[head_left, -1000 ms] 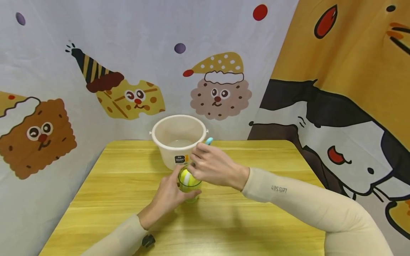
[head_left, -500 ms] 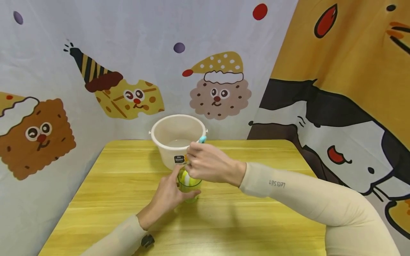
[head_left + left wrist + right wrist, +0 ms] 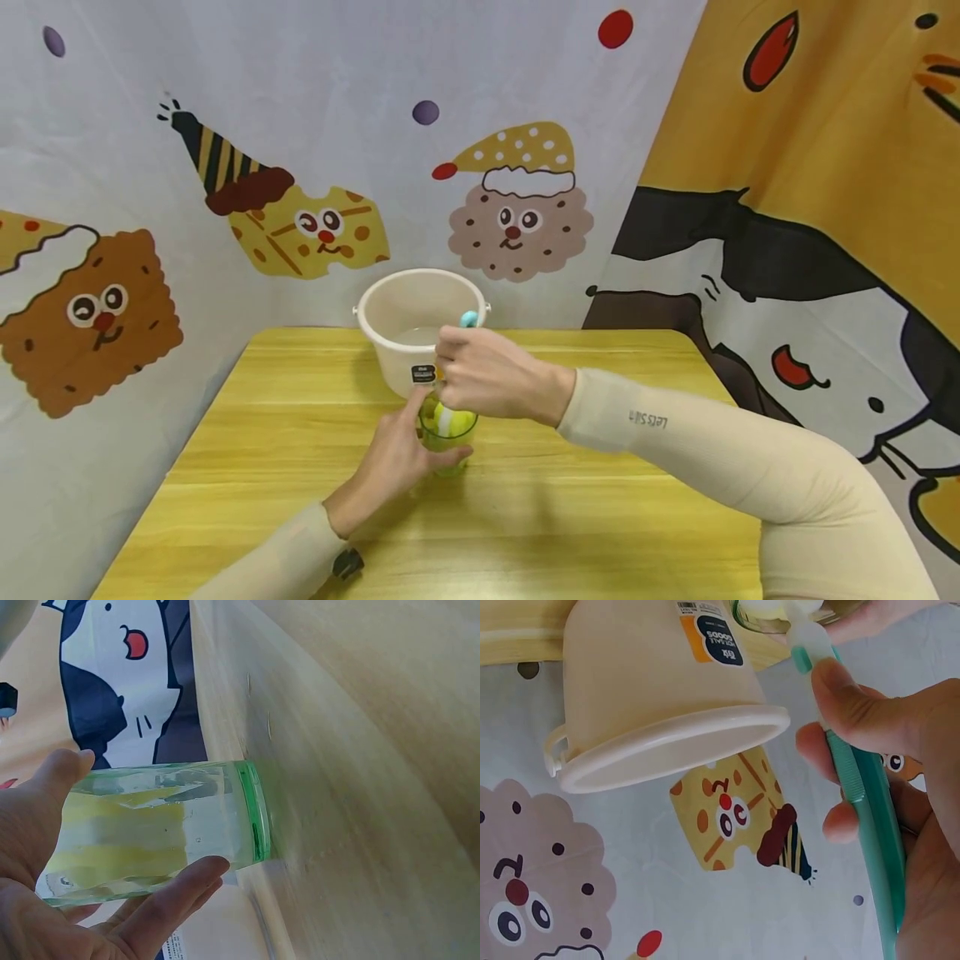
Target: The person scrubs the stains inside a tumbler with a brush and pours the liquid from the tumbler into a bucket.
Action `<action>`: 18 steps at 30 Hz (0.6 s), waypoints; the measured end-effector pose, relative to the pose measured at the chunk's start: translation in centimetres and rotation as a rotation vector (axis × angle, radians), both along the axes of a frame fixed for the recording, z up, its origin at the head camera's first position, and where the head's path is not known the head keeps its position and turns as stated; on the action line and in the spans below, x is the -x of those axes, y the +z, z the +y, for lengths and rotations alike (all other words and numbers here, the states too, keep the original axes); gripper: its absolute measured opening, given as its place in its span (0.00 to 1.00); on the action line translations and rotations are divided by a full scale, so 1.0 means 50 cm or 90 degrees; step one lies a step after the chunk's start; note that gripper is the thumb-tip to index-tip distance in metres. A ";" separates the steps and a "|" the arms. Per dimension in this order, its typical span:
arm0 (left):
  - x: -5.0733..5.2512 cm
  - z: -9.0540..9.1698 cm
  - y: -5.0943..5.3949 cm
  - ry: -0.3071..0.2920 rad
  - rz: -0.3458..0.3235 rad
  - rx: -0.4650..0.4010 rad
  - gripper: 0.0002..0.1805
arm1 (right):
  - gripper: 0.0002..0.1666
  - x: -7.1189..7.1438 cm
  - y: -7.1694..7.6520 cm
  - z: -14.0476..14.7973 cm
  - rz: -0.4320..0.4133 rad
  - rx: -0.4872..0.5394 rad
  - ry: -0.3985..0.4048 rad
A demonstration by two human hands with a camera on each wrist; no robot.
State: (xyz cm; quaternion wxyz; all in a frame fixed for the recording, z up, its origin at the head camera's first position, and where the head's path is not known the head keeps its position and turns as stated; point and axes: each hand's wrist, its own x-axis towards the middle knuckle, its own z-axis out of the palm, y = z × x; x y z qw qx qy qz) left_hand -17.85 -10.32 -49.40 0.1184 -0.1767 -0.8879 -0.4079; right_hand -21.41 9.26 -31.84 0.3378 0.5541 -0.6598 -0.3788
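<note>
1. The left hand wraps its grip round a clear green-tinted glass tumbler, upright midway between the left and right edges of the wooden tabletop.
2. The right hand pinches a teal-and-white plastic handle; its yellow-and-white head (striped) sits inside the tumbler.
3. A round cream plastic bucket stands near the back edge.

Cloth-screened nook, type of room unclear: cartoon-printed drapes hang beyond far edge of wood-grain surface.
</note>
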 end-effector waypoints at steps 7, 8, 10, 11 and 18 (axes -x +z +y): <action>0.001 0.001 -0.002 0.009 -0.003 0.009 0.55 | 0.09 0.007 0.011 -0.007 -0.019 -0.003 -0.005; 0.002 0.001 -0.002 0.011 -0.003 0.009 0.56 | 0.09 0.008 0.013 -0.007 -0.027 -0.002 -0.004; 0.002 0.001 -0.003 0.014 -0.003 0.008 0.55 | 0.09 0.011 0.016 -0.007 -0.051 -0.001 -0.005; 0.002 0.001 -0.004 0.016 -0.003 0.008 0.55 | 0.08 0.013 0.017 -0.007 -0.066 -0.002 -0.006; 0.003 0.004 -0.003 0.017 -0.002 0.008 0.56 | 0.07 0.026 0.024 -0.002 -0.159 0.002 -0.027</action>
